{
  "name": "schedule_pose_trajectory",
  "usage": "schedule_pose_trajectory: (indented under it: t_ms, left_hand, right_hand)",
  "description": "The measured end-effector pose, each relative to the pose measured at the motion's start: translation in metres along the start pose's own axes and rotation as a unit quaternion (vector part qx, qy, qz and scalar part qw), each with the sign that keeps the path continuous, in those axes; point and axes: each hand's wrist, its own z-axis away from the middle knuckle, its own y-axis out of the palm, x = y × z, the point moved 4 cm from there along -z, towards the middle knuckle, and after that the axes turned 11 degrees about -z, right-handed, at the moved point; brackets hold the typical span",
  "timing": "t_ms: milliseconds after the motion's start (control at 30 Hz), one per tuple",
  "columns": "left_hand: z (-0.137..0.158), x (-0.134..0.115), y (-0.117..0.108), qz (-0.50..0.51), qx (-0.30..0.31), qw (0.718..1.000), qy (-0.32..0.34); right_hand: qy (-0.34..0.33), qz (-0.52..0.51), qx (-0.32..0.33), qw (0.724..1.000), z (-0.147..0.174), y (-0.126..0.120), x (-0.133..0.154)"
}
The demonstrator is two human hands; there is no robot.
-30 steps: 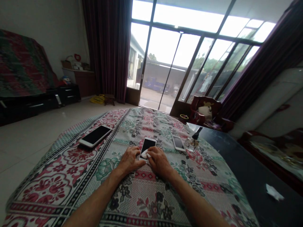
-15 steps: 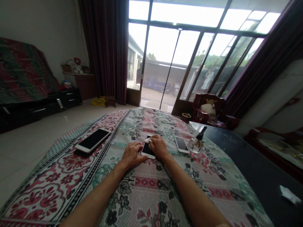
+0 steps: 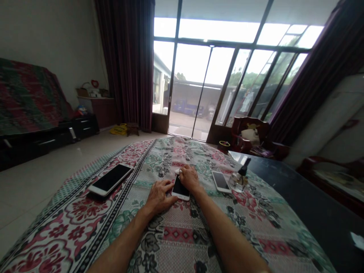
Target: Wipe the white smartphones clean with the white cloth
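Note:
A white smartphone (image 3: 180, 189) with a dark screen lies face up on the patterned tablecloth (image 3: 176, 216). My left hand (image 3: 160, 195) grips its left side, with fingertips at the long edge and the thumb by the lower corner. Over the phone's upper right part, my right hand (image 3: 189, 177) is closed on a small white wad of tissue (image 3: 178, 171), pressed near the top of the screen. Another white smartphone (image 3: 221, 182) lies to the right, beside a clear bottle with a black top (image 3: 240, 179). At the left rests a larger white device with a black screen (image 3: 111, 179), seemingly a tablet.
A dark tabletop (image 3: 295, 189) extends on the right, with a white piece of paper or tissue (image 3: 357, 241) at its edge. Beyond the table stand a wooden chair (image 3: 239, 132), a low stool (image 3: 132, 129) and glass doors (image 3: 190, 91).
My right hand has slid the tissue slightly toward the phone's upper end, baring more screen. The left hand still holds the phone's side. The whole view has tilted up a little.

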Motion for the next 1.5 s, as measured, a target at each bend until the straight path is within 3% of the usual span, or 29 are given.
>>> schedule_pose_trajectory:
  t_ms: [233,700,1300,1500]
  left_hand:
    - [0.0,0.003,0.002,0.014,0.011,1.0,-0.007]
    - [-0.002,0.007,0.004,0.054,0.013,0.998,-0.013]
    - [-0.004,0.008,0.003,0.053,0.018,0.998,-0.028]
    - [-0.004,0.006,0.002,0.047,-0.002,0.998,-0.038]
  right_hand:
    - [-0.066,-0.029,-0.008,0.997,0.031,-0.007,0.006]
    - [-0.124,-0.097,0.043,0.987,0.09,-0.024,0.03]
    - [-0.029,0.006,0.034,0.999,-0.018,-0.004,-0.008]
    - [-0.03,0.005,0.032,0.999,-0.021,0.001,-0.013]
